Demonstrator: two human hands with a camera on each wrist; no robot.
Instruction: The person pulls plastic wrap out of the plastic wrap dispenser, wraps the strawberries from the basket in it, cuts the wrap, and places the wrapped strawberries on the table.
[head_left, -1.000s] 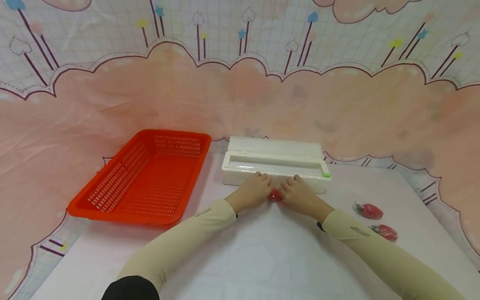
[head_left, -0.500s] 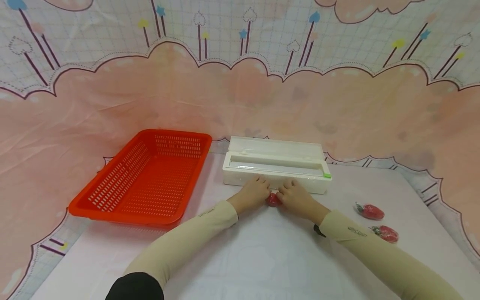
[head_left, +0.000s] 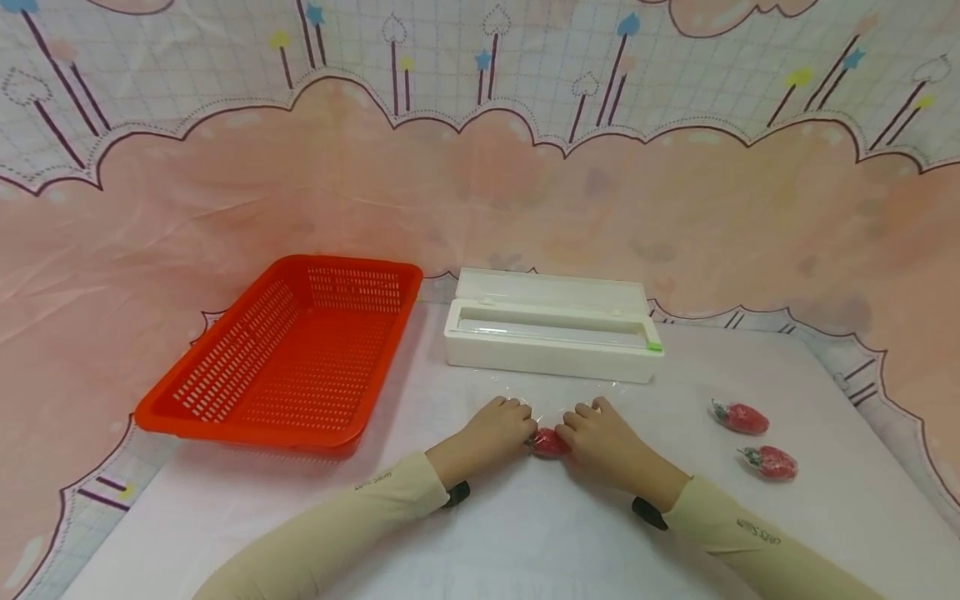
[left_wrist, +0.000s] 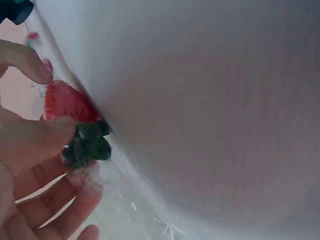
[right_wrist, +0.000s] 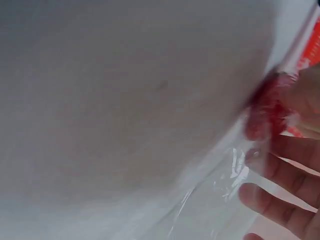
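A red strawberry (head_left: pixel 549 443) with green leaves lies between both hands, low over the white tabletop. My left hand (head_left: pixel 486 437) grips its leafy end; in the left wrist view the thumb presses near the green leaves (left_wrist: pixel 89 142) and the fingers curl behind. At the other end, my right hand (head_left: pixel 609 446) holds the fruit with its thumb, while its fingers lie against clear cling film (right_wrist: pixel 220 187). This film stretches from the strawberry toward a white cling film dispenser (head_left: pixel 551 357), whose lid stands up.
A red perforated basket (head_left: pixel 397 333) stands at the left. Two film-wrapped strawberries lie on the right of the table (head_left: pixel 750 542): an upper strawberry (head_left: pixel 744 418) and a lower strawberry (head_left: pixel 772 462). A patterned cloth (head_left: pixel 480 200) hangs behind.
Both hands have drawn the strawberry back from the dispenser's front toward the body. Clear film now shows between the hands and the dispenser. The basket and the other strawberries stay put.
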